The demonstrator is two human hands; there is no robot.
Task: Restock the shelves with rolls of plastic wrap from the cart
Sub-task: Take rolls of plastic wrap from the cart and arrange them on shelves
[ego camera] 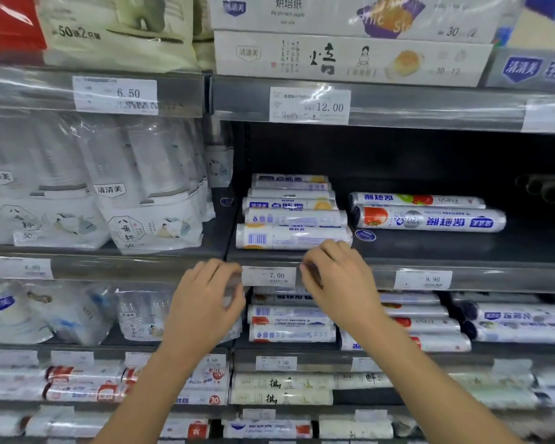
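Before anything more goes up, steady what is stacked

At the shelf edge [493,278], the left hand [205,302] bends against the left end of the 7.00 price tag [268,276]; whether it pinches anything I cannot tell. The right hand [337,277] curls at the tag's other end, just below the front roll of the plastic wrap stack [292,219], its grip equally unclear. I judge the stack wants squaring: push rolls back evenly, clear of the tomato-printed rolls [429,216] further right. No cart shows.
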